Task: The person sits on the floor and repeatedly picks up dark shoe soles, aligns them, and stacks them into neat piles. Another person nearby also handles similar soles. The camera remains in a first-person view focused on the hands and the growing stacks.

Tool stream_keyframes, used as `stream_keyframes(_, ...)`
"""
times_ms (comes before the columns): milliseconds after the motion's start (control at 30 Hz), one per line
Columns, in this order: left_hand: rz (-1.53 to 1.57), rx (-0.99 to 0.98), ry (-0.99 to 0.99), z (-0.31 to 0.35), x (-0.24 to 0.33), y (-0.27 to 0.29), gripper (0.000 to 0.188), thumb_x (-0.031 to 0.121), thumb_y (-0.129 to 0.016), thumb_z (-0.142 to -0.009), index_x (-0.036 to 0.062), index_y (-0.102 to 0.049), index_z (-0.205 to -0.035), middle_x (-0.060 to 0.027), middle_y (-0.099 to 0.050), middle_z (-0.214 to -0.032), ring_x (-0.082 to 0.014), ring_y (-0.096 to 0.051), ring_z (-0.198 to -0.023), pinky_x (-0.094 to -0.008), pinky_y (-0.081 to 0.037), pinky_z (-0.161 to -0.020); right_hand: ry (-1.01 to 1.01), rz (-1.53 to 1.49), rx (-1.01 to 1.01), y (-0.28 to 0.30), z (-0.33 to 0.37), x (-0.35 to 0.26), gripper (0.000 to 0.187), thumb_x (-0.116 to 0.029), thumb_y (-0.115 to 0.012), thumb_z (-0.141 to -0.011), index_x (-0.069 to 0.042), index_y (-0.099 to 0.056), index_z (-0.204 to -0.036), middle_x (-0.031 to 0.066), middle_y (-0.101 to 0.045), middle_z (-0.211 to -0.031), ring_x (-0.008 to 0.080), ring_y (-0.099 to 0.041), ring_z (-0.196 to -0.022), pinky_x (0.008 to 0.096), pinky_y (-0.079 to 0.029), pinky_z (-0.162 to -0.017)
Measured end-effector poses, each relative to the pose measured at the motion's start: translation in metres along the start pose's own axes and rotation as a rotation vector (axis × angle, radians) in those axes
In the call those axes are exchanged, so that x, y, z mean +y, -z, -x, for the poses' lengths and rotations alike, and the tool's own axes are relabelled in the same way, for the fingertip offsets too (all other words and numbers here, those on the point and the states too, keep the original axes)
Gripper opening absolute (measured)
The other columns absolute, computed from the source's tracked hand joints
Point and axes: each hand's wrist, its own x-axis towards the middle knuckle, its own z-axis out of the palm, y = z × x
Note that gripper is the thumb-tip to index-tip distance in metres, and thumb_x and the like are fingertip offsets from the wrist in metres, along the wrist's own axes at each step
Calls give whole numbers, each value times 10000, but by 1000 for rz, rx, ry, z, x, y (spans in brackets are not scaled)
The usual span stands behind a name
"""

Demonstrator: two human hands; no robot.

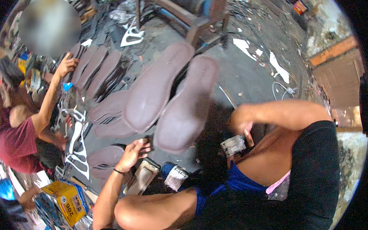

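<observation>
Two large brown sandal soles [159, 85] [188, 108] lie side by side on the dark floor in front of me. My left hand [132, 154] reaches to the near end of the left sole, fingers bent at a small dark thing there; whether it grips is unclear. A black band circles that wrist. My right hand [245, 130] is close to my knee, fingers pointing down and closed on a small grey worn block [233, 145].
A co-worker in a maroon shirt [12, 142] sits at left, one hand [67, 65] on a row of brown soles [96, 69]. White sandal straps [79, 141], a yellow box [67, 200], a tan pad [142, 175], a small white-and-blue container [174, 176] and a wooden frame [191, 19] surround me.
</observation>
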Motion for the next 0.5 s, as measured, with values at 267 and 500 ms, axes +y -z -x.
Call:
stream_keyframes(267,417,-157,120,-114,-48,-16,684,602,-348,-1031,72,-509,-1433,-113,-575,-1416,-247,-577,-1264,-463,-490,-1046,381,-1339,961,20,-71,158,680,-672,-428,-998,-54,-667,-1150,162,-721,-1009,273,-696,-959,483,-545,-803)
stream_keyframes(500,649,-28,202,-121,-54,-99,702,619,-356,-1021,72,-508,-1433,-114,-573,-1419,-250,-577,-1265,-467,-487,-1049,987,-1771,695,75,-88,52,891,-765,-477,-916,-102,-450,-1511,109,-449,-1543,236,-382,-1421,416,-273,-1176)
